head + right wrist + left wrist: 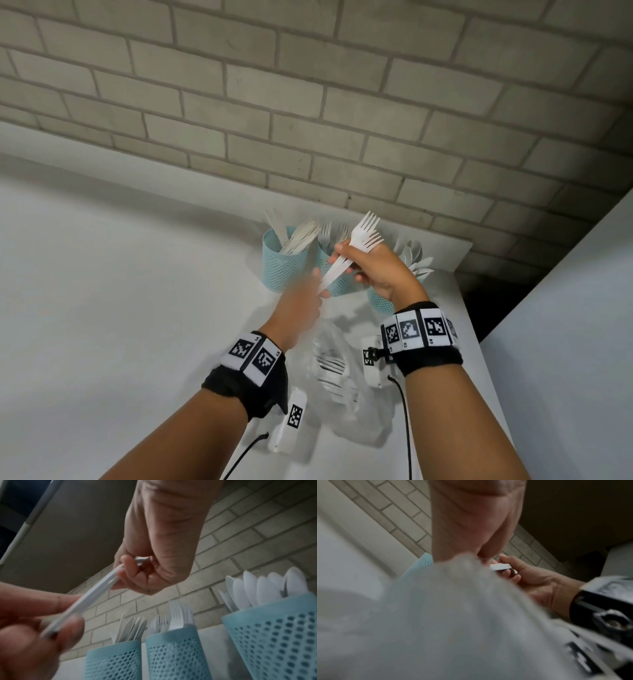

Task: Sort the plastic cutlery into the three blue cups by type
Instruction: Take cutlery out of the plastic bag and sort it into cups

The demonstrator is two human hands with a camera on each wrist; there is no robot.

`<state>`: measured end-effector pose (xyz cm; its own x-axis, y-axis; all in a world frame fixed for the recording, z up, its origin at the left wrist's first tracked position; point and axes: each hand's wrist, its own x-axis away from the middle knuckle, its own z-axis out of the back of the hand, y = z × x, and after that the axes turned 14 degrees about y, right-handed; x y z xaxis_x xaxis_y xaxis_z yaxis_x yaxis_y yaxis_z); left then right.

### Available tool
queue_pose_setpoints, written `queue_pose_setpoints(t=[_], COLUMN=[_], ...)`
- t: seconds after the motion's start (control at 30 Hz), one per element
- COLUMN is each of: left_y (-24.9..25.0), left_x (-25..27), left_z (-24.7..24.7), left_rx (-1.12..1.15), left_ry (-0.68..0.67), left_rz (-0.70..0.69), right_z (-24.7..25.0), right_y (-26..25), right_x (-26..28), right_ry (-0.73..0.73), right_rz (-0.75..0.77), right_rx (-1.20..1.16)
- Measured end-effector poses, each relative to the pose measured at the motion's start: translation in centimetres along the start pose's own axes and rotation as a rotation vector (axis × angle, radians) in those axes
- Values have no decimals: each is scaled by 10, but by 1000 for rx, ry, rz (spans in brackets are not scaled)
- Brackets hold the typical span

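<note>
Three blue mesh cups stand by the brick wall: the left cup (281,263) holds knives, the middle cup (337,286) forks, the right cup (381,303) spoons. My right hand (351,262) grips a bunch of white forks (364,234) by the handles, tines up, above the middle cup. My left hand (319,288), blurred, pinches the lower handle ends. In the right wrist view the right hand (133,573) and left hand (65,622) both hold the fork handles (96,596) above the knife cup (113,660), fork cup (173,654) and spoon cup (274,635).
A clear plastic bag (337,373) with more white cutlery lies on the white table (137,308) between my wrists. The table's right edge (479,346) is close to my right wrist. A brick wall (308,120) stands behind the cups, and a white panel (565,325) rises at right.
</note>
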<state>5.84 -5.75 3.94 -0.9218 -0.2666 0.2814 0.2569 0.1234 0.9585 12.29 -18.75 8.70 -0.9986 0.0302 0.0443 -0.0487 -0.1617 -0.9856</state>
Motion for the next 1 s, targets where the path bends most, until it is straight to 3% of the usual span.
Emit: queue_pose_setpoints(t=[0.13,0.23,0.4,0.53,0.67,0.73,0.83,0.9,1.0], left_y=[-6,-6,1,6,6,1,-3,-2,4], left_x=[-5,-8,-2,-1,-3,-2,2,2,4], left_z=[4,13,27,33,30,28,28,30,34], left_rx=[-340,-607,-980,-1000,-930,-948,-1093,-1148,-1175], left_ry=[106,15,-277,-248,-284,-355,-411,-396,-310], left_rz=[-291,-390,-414,-385,-338,-335,-319,-346,-359], right_z=[8,4,-13,-12,-13,-17,-20,-16,-11], right_y=[-11,-10,11,10,8,13,24,21,-1], right_x=[-23,-33,-42,-53,-60,-63,-66,-64,-43], right_ry=[496,646,493,567,618,474,211,164,286], right_rz=[163,301,296,311,520,586,517,462,491], right_rx=[-159,-134,138,276,554,830,1145,1153,905])
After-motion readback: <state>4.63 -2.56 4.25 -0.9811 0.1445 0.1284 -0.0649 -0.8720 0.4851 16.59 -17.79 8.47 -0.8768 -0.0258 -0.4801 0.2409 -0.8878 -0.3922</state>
